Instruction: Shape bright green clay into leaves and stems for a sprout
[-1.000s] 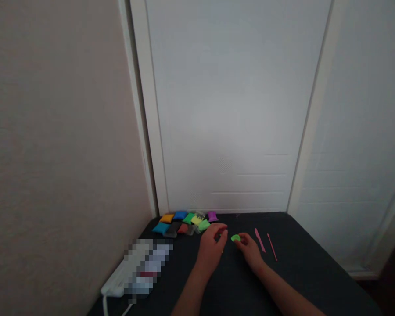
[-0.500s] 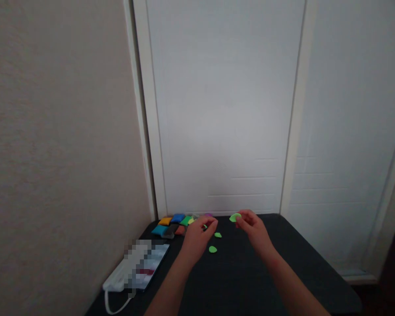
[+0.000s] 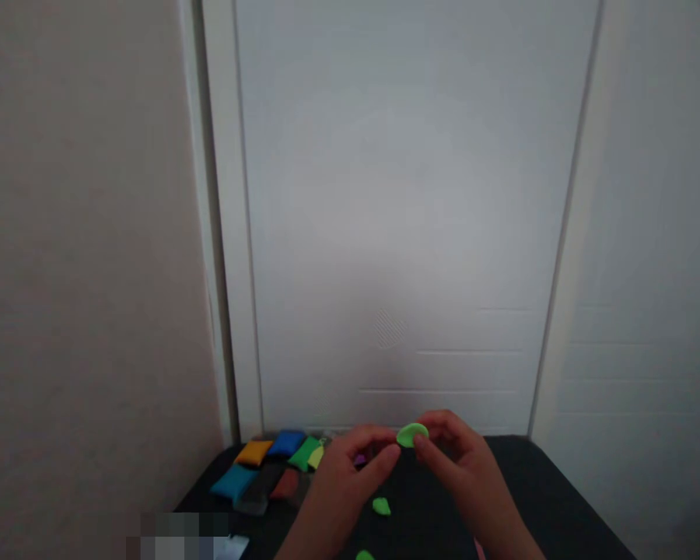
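Note:
My right hand [image 3: 463, 463] pinches a flat, light-green clay disc [image 3: 412, 435] between thumb and fingers, above the dark table [image 3: 428, 525]. My left hand [image 3: 353, 478] is at the disc's left edge, thumb and forefinger curved and a little apart; whether the tips touch the disc I cannot tell. Below, between the hands, lies a small green clay piece [image 3: 381, 506]. Another green piece [image 3: 365, 555] shows at the bottom edge, mostly cut off by the frame.
Several coloured packets stand at the back left, among them an orange packet [image 3: 253, 452], a blue packet [image 3: 286, 442] and a teal packet [image 3: 234, 482]. A white door panel [image 3: 390, 233] rises behind the table. At lower left, a pale item [image 3: 232, 547] is partly blurred out.
My hands have come closer together, with the left now at the disc. The view has tilted up and moved nearer, so the table sits lower in the frame.

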The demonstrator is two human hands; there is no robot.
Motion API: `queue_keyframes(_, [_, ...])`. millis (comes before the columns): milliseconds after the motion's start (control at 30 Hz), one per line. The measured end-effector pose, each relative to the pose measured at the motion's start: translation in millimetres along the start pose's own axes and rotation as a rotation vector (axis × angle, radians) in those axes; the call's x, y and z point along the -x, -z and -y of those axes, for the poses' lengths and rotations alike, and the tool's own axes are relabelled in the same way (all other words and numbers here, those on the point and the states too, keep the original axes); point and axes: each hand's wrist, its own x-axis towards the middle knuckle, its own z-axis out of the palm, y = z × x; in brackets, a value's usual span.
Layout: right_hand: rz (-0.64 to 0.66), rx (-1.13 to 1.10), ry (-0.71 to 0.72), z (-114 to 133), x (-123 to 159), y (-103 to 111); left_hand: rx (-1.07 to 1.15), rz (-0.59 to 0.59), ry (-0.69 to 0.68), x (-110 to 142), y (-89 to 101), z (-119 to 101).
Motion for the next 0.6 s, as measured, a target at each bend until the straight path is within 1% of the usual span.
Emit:
queue_keyframes(100, [0.027, 0.043, -0.014, -8, -5, -7, -0.077, -0.07, 0.018, -5, -3.7, 5])
queue_keyframes(200, [0.062, 0.115, -0.026, -15, -8, -7, -0.149, -0.118, 0.016, -11, -4.7, 14])
queue_keyframes(367, [0.119, 0.296, 0.034, -21, -12, -2, -0.282, -0.224, -0.072, -13, -3.1, 29])
queue_keyframes(467, [0.126, 0.399, 0.152, -23, -10, -2, -0.388, -0.3, -0.217, -10, -2.4, 32])
queue_keyframes(533, [0.107, 0.446, 0.281, -21, -8, -2, -0.465, -0.352, -0.346, -6, -2.3, 31])
queue_keyframes(600, [0.073, 0.46, 0.418, -18, -6, -3, -0.543, -0.413, -0.446, -1, -1.6, 29])
